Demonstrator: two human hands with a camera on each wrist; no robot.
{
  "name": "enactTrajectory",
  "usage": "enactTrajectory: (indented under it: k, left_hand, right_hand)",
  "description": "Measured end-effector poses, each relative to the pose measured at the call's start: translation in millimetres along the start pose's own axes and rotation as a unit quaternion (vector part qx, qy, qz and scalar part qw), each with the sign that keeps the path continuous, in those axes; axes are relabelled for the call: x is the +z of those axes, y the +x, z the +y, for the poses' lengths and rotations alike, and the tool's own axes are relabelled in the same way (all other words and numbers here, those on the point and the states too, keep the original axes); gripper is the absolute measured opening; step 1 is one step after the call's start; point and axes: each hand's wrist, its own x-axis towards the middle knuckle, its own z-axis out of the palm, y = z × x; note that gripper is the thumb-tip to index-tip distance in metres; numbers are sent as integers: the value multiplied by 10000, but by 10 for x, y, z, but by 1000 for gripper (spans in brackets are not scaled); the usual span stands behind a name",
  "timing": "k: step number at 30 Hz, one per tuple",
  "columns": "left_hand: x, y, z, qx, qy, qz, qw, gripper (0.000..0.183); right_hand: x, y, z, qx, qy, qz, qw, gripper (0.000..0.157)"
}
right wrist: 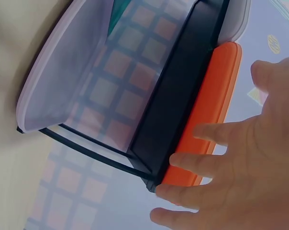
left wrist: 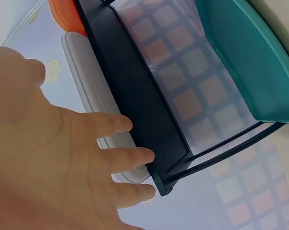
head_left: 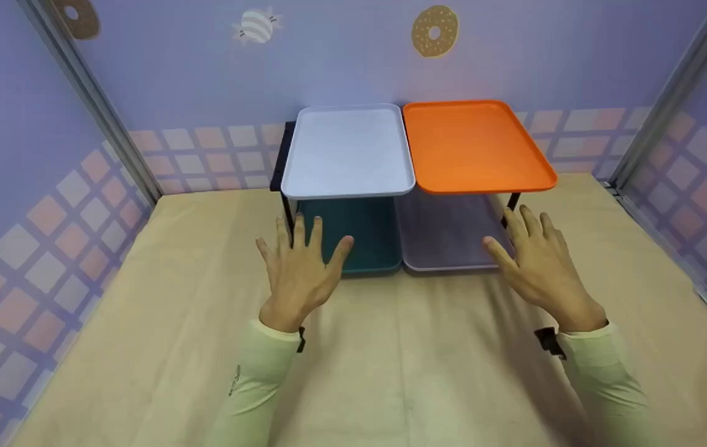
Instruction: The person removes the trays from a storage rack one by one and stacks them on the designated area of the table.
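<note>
Both hands reach forward with fingers spread and nothing in them. My left hand (head_left: 304,276) is in front of the left side of a black two-level rack (left wrist: 130,96), over the near edge of a teal tray (head_left: 366,239) on the lower level. My right hand (head_left: 543,270) hovers by the rack's right leg, beside a pale purple tray (head_left: 447,239) at the lower right. On the upper level a white tray (head_left: 350,152) sits left of an orange tray (head_left: 478,146). In the right wrist view the fingers overlap the orange tray's edge.
The rack stands on a table with a beige cloth (head_left: 391,360), close to the back wall (head_left: 341,68). Patterned side walls (head_left: 36,261) with metal corner posts (head_left: 89,93) enclose the table left and right.
</note>
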Motion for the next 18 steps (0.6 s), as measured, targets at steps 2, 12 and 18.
enactTrajectory:
  k: [2, 12, 18]
  left_hand:
    - [-27, 15, -7, -35, -114, -25, 9999, 84]
    - [-238, 155, -190, -211, -1250, 944, 9874, 90]
    - [-321, 283, -405, -436, -2115, 1655, 9623, 70]
  right_hand:
    - [-18, 17, 1, 41, 107, -59, 9999, 78]
    - [-53, 61, 69, 208, 901, 277, 9953, 79]
    - [-37, 130, 28, 395, 1881, 439, 9804, 77]
